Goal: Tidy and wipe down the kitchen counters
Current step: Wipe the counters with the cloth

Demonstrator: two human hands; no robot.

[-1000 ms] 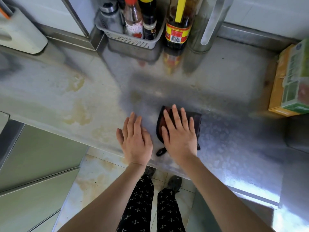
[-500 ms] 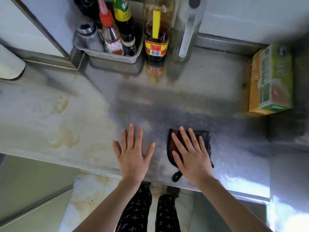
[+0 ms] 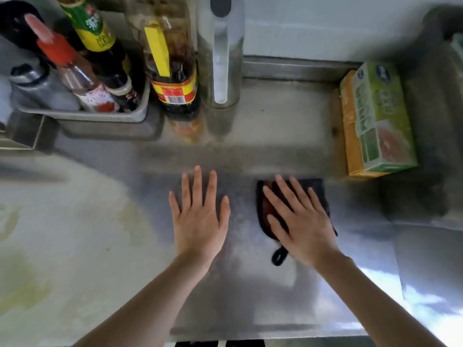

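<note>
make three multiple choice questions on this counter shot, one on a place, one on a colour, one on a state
1. Where is the green carton?
A in a sink
B at the right end of the counter
C on the floor

2. What colour is the cloth?
A white
B dark
C yellow

3. What is the right hand doing?
A clenched in a fist
B hanging idle
C pressing flat on the cloth

Answers:
1. B, it lies at the right, near the back wall.
2. B, the fabric is black-brown.
3. C, straight fingers are spread over the cloth.

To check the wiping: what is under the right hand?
A dark cloth, flat on the steel counter, its loop showing near the wrist. The right hand covers the cloth's middle.
</note>
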